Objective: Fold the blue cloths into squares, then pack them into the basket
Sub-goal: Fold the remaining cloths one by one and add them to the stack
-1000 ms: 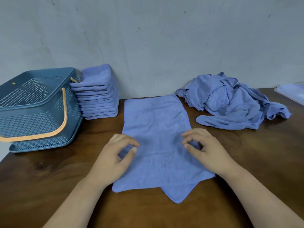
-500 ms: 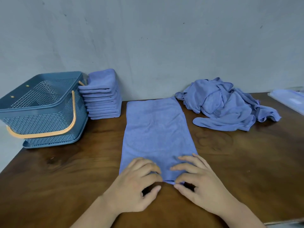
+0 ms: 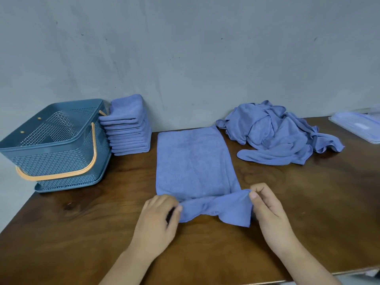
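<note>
Where the near end of the blue cloth (image 3: 193, 161) rises off the desk (image 3: 308, 202), both hands hold it.

1. Blue cloth: a long rectangle in the middle of the desk, its long axis running 12 to 6 o'clock. The far part lies flat. The near end is lifted and sags between its two pinched corners.
2. Left hand (image 3: 158, 219): at 7 o'clock of the cloth. Its fingers (image 3: 164, 202) are curled and pinch the near left corner, low over the desk.
3. Right hand (image 3: 269, 214): at 5 o'clock of the cloth. Thumb and forefinger pinch the near right corner, which is held a little higher than the left one.
4. Basket (image 3: 51, 140): blue perforated plastic, upright, at 9 o'clock of the cloth and well apart from it. The orange handle (image 3: 61, 175) is swung down across its front.
5. Stack of folded cloths (image 3: 127, 128): blue squares piled level, just beside the basket at its 3 o'clock, against the wall (image 3: 185, 58).
6. Heap of unfolded cloths (image 3: 277, 136): crumpled, at 2 o'clock of the blue cloth. Its nearest fold lies just beside that cloth's far right corner.
7. Clear plastic lid (image 3: 357, 126): at 3 o'clock of the heap, on the desk's far right, partly cut off by the frame edge.
</note>
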`<state>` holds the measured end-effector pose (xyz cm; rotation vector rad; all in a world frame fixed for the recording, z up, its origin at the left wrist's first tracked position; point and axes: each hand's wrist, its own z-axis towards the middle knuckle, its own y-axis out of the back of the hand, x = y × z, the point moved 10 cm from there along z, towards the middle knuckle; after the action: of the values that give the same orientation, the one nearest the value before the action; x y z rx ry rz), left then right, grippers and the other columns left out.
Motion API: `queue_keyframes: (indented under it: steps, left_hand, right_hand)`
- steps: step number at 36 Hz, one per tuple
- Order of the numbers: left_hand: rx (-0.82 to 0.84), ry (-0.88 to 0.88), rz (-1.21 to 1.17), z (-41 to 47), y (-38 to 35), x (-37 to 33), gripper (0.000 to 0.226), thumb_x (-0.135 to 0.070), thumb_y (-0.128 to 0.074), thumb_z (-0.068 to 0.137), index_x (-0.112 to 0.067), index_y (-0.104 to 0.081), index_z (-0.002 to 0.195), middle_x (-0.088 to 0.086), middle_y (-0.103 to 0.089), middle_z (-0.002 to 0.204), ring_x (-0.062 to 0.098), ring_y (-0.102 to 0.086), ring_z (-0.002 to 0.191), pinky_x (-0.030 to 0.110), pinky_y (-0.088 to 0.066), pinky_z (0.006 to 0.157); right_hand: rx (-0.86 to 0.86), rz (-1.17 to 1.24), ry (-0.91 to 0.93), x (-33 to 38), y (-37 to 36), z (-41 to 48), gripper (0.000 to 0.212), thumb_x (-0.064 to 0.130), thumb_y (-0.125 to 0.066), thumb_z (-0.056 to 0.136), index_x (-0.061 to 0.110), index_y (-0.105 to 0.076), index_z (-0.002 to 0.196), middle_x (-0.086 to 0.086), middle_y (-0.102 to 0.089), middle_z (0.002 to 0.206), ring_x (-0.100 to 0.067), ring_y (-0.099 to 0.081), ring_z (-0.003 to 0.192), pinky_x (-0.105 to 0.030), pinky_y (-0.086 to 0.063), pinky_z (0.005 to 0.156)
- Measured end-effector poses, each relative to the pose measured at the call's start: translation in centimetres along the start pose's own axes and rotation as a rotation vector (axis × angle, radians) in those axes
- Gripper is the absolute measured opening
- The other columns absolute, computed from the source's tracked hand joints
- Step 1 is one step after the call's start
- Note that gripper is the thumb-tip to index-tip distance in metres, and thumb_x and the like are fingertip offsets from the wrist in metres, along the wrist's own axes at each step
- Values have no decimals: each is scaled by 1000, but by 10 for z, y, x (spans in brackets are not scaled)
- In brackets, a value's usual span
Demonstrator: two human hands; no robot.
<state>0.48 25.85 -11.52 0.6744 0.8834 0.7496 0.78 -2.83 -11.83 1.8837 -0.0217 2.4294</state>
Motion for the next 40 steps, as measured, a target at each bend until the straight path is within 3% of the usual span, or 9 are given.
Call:
queue_keyframes:
  steps: [2, 6, 10, 14, 18, 24, 31, 34, 40]
  left_hand:
    - [-30, 179, -121, 1, 1, 23, 24, -34, -55, 108, -39, -55, 84, -19, -59, 85, 7, -56, 87, 23, -40, 78]
    - [-64, 329, -203, 0, 0, 43, 11, -27, -68, 100, -36, -61, 101, -22, -63, 98, 2, -56, 103, 26, -49, 84]
    - [-115, 29, -12, -4, 13, 4, 21, -8, -61, 97, -29, -63, 100, -22, -58, 105, 4, -53, 100, 29, -45, 87]
    - [26, -258, 3, -21, 7, -41, 10, -18, -67, 94, -27, -69, 98, -19, -58, 104, 6, -55, 100, 28, -41, 89]
    - [69, -161, 102, -17, -6, -28, 9, -42, -71, 95, -36, -65, 93, -23, -52, 101, 3, -49, 98, 24, -39, 88]
    - [-12, -56, 79, -16, 3, -11, 7, -29, -65, 92, -36, -66, 95, -26, -53, 104, 3, -51, 100, 25, -41, 87]
    - [-216, 185, -405, -22, 42, 7, 18, -31, -51, 104, -26, -66, 96, -9, -68, 92, 15, -65, 87, 25, -49, 73]
    - [-279, 267, -568, -31, 52, 15, 25, -42, -48, 103, -23, -61, 96, -6, -58, 77, 10, -54, 71, 28, -43, 65]
    - [-343, 333, -742, -36, 71, 15, 20, -34, -48, 103, -21, -59, 92, -2, -54, 80, 14, -47, 76, 28, -37, 67]
  right_hand:
    - [-45, 118, -40, -5, 7, 0, 34, 42, -59, 107, 12, -53, 91, -17, -40, 81, -34, -38, 73, -49, -38, 65]
    - [-71, 181, -88, -11, 10, 0, 36, 45, -63, 104, 12, -53, 93, -14, -48, 91, -29, -47, 88, -47, -43, 78]
    - [-74, 77, -66, -16, 10, 3, 30, 40, -53, 107, 12, -58, 99, -20, -56, 96, -26, -53, 90, -48, -42, 84]
    - [-78, 32, -69, -20, 11, 4, 25, 35, -50, 109, 12, -59, 101, -25, -56, 100, -26, -54, 89, -50, -44, 83]
    - [-116, 51, -95, -23, 16, 2, 24, 35, -51, 108, 14, -59, 100, -19, -56, 96, -25, -53, 89, -49, -44, 82]
    - [-308, 312, -190, -30, 36, 2, 24, 38, -54, 104, 16, -63, 100, -5, -68, 98, -20, -64, 95, -39, -50, 84]
    - [-311, 173, -148, -20, 37, 0, 22, 34, -52, 110, 18, -63, 101, -7, -70, 105, -19, -65, 97, -44, -49, 83]
    - [-277, 58, -71, -2, 30, -6, 19, 32, -54, 108, 17, -62, 100, -1, -69, 99, -11, -64, 91, -38, -48, 80]
    - [-277, 18, 20, 33, 27, -18, 14, 33, -56, 104, 27, -65, 96, 4, -69, 92, -11, -62, 85, -24, -49, 71]
